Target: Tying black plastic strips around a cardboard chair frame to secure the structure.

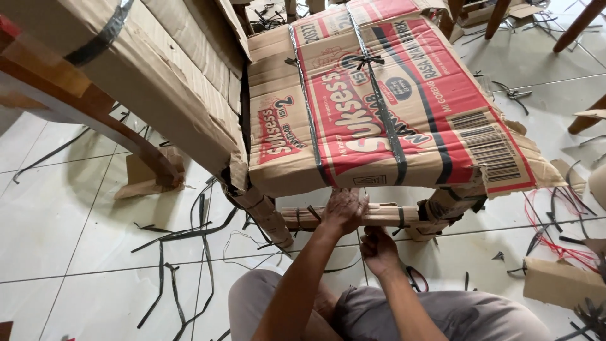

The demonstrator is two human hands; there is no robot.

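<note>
The left hand (344, 208) is laid over the cardboard-wrapped crossbar (379, 215) that runs low between two wrapped legs, its fingers curled around the bar just under the front edge of the seat. The right hand (379, 249) is held directly below and slightly nearer the body, closed into a loose fist just beneath the bar; whether anything is pinched inside it cannot be told. The two hands are set close together, one above the other, without being seen to touch. The crossbar is bound with black plastic strapping (400, 217) and is joined at each end to a chair leg (268, 218) also sheathed in cardboard. Above the hands, the seat is covered by a flattened red-and-white printed carton (379, 107), held down by crossed black straps. To the left, a second cardboard-wrapped piece of furniture (158, 76) with a dark wooden frame is seen tilted against the first. The white tiled floor (63, 221) is strewn with cut black strap offcuts (189, 233), cardboard scraps (558, 281) and a loop of red cord (555, 243) at the right. Grey-clad knees (442, 316) are seen at the bottom edge.
</note>
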